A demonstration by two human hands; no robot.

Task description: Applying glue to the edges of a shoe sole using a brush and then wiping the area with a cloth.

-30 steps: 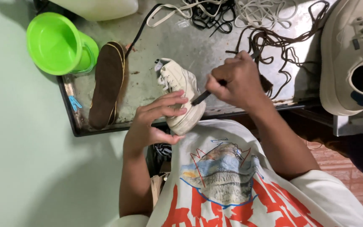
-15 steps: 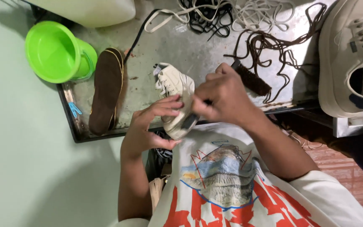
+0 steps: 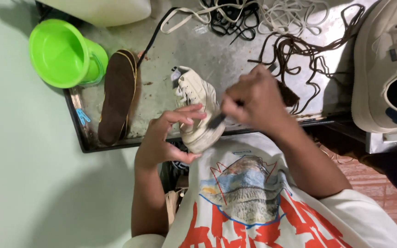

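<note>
My left hand (image 3: 168,138) grips a cream lace-up sneaker (image 3: 197,106) by its heel end, holding it over the near edge of a metal tray (image 3: 235,55). My right hand (image 3: 253,98) is closed around a dark-handled brush (image 3: 217,120) whose tip rests against the side of the sneaker. The brush's far end pokes out past my knuckles toward the brown laces. The sneaker's toe points away from me, its laces still threaded.
A brown insole (image 3: 118,94) lies on the tray's left side beside a green plastic cup (image 3: 63,53). Loose white, black and brown laces (image 3: 295,46) are piled at the back. A second cream sneaker (image 3: 387,69) stands at right. A white jug (image 3: 106,9) sits behind.
My right hand has slid along the sneaker's side with the brush, back and forth. The left hand has kept its hold, tilting the shoe slightly.
</note>
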